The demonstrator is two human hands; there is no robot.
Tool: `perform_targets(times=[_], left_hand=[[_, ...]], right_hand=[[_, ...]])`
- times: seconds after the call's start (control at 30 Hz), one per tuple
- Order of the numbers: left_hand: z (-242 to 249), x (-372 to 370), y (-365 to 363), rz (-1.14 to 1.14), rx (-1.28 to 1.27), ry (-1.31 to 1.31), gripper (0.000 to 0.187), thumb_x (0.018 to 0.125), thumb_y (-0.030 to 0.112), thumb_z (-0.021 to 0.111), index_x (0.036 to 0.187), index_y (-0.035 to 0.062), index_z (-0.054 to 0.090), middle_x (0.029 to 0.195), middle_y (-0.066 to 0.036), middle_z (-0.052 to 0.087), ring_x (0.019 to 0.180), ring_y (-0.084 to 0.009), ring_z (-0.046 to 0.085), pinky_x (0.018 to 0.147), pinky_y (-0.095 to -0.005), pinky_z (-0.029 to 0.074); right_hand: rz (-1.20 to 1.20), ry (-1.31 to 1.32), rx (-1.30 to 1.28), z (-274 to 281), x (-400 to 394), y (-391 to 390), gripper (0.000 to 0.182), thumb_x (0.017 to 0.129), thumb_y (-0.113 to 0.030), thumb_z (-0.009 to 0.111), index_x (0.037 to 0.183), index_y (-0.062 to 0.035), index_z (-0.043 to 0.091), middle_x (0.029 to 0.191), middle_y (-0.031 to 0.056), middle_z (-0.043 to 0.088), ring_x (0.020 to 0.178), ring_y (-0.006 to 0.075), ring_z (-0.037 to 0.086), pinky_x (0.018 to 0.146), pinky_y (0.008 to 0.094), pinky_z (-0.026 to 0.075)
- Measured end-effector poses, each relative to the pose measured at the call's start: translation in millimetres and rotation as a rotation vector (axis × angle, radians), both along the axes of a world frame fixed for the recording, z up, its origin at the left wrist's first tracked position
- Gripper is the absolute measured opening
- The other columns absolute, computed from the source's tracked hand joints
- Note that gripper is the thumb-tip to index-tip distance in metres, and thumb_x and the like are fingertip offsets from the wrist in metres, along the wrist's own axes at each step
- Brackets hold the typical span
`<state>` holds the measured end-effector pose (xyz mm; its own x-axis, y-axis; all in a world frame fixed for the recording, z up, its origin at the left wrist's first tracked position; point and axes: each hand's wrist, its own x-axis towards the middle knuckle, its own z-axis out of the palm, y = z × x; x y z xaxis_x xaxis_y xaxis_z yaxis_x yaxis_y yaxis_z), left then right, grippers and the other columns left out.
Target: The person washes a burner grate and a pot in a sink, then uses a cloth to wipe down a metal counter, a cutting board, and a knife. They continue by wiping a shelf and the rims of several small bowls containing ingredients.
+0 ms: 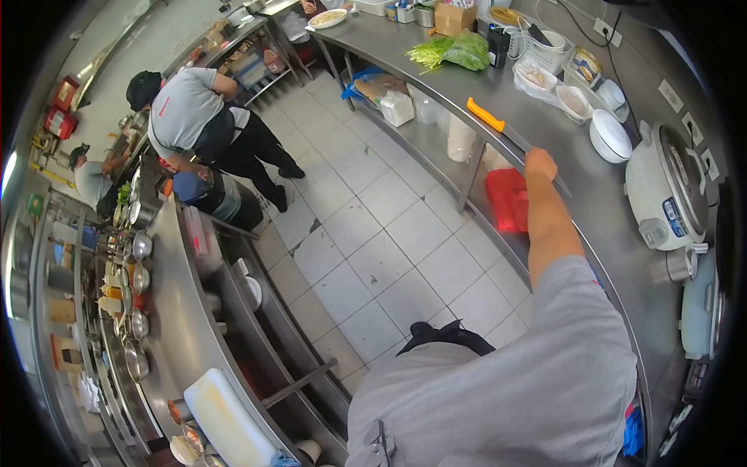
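My right hand (541, 165) is closed at the front edge of the steel counter (568, 148), over the blade of a knife. The knife (486, 114) has an orange handle that points away from me. Its blade passes beneath my fist and its tip shows beyond my wrist. Whether my fingers grip the blade or only rest on it, I cannot tell. Below the counter edge, beside my forearm, a red bag (506, 200) sits on the lower shelf. My left hand is out of the picture.
Leafy greens (465, 51), a white bowl (610, 136) and a rice cooker (665, 187) stand on the counter. Opposite is another steel counter with a white cutting board (233, 416) and metal bowls (137, 362). A co-worker (191, 109) bends over ahead; a tiled floor (373, 233) lies between.
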<state>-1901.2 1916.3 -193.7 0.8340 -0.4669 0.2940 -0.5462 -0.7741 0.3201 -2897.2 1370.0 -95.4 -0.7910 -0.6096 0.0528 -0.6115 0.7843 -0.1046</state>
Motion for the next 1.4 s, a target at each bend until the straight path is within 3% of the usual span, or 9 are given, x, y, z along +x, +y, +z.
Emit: perform_targets(times=[0.47,0.67,0.9,1.03,1.07,1.13,1.17,1.33,1.4], left_hand=[[-3.3,-15.0,-3.7,0.079,-0.016,0.077,0.048,0.099,0.032,0.068,0.129,-0.0054,0.064,0.120,-0.026,0.067,0.110,-0.0409,0.065,0.095,-0.0490,0.051],[-6.1,-18.1,-10.5,0.096,-0.019,0.097,0.048,0.099,0.031,0.068,0.130,-0.0059,0.063,0.123,-0.027,0.066,0.112,-0.0418,0.064,0.097,-0.0491,0.051],[-6.2,-9.9,-4.7,0.105,-0.023,0.148,0.049,0.099,0.030,0.067,0.132,-0.0064,0.062,0.126,-0.028,0.065,0.116,-0.0429,0.063,0.099,-0.0493,0.050],[-12.0,5.8,16.6,0.142,-0.031,0.238,0.049,0.099,0.029,0.067,0.132,-0.0067,0.062,0.128,-0.029,0.065,0.117,-0.0435,0.063,0.101,-0.0494,0.049],[-12.5,28.7,36.4,0.187,-0.031,0.356,0.049,0.100,0.029,0.067,0.133,-0.0068,0.062,0.128,-0.029,0.065,0.118,-0.0437,0.063,0.101,-0.0494,0.049],[3.3,47.9,69.5,0.306,-0.061,0.649,0.049,0.100,0.029,0.067,0.133,-0.0069,0.061,0.129,-0.030,0.065,0.119,-0.0440,0.063,0.102,-0.0495,0.049],[21.1,57.2,94.7,0.383,-0.109,0.828,0.049,0.100,0.029,0.067,0.133,-0.0070,0.061,0.129,-0.030,0.064,0.119,-0.0442,0.062,0.102,-0.0495,0.049],[-24.9,-12.8,58.8,0.125,-0.241,-0.286,0.054,0.099,0.034,0.069,0.133,-0.0066,0.062,0.132,-0.030,0.064,0.122,-0.0418,0.062,0.103,-0.0488,0.048],[23.9,-50.0,26.6,0.221,-0.226,-0.092,0.058,0.102,0.036,0.064,0.136,-0.0097,0.057,0.135,-0.031,0.061,0.123,-0.0469,0.060,0.107,-0.0518,0.047]], right_hand=[[-0.089,-0.083,-0.084,-20.5,-35.2,-50.4,0.035,0.103,-0.026,0.051,0.116,-0.0053,0.077,0.125,0.0163,0.072,0.119,0.0355,0.069,0.096,0.0466,0.057],[0.298,-0.074,0.014,-29.9,-12.9,-86.2,0.039,0.102,-0.031,0.058,0.112,0.0028,0.074,0.127,0.0238,0.070,0.115,0.0434,0.067,0.099,0.0521,0.053],[0.491,0.152,-0.371,-139.4,120.0,52.5,0.088,0.086,-0.033,0.078,0.156,0.0009,0.037,0.166,0.0261,0.027,0.154,0.0461,0.025,0.123,0.0537,0.029],[0.418,-0.451,0.436,-263.2,189.9,202.1,0.098,0.092,-0.045,0.072,0.168,-0.0185,0.017,0.174,0.0220,0.002,0.158,0.0418,0.021,0.126,0.0532,0.027],[0.391,-0.618,0.758,-267.7,207.3,231.8,0.097,0.093,-0.053,0.068,0.168,-0.0201,0.015,0.174,0.0207,0.006,0.157,0.0433,0.020,0.126,0.0540,0.026],[0.901,-0.675,1.278,-271.3,219.6,279.1,0.054,0.095,-0.054,0.064,0.136,-0.0191,0.070,0.138,0.0175,0.067,0.134,0.0372,0.058,0.109,0.0539,0.047],[0.918,-0.657,1.286,-274.4,222.2,291.1,0.054,0.095,-0.054,0.064,0.136,-0.0191,0.070,0.138,0.0175,0.067,0.134,0.0372,0.058,0.109,0.0539,0.047],[0.903,-0.539,1.346,-310.9,201.2,283.2,0.056,0.098,-0.054,0.059,0.126,-0.0078,0.074,0.141,0.0212,0.064,0.129,0.0394,0.061,0.108,0.0496,0.048],[1.000,-0.388,1.042,-296.6,195.2,244.5,0.060,0.100,-0.055,0.054,0.123,-0.0038,0.074,0.135,0.0225,0.066,0.127,0.0410,0.062,0.107,0.0481,0.049]])
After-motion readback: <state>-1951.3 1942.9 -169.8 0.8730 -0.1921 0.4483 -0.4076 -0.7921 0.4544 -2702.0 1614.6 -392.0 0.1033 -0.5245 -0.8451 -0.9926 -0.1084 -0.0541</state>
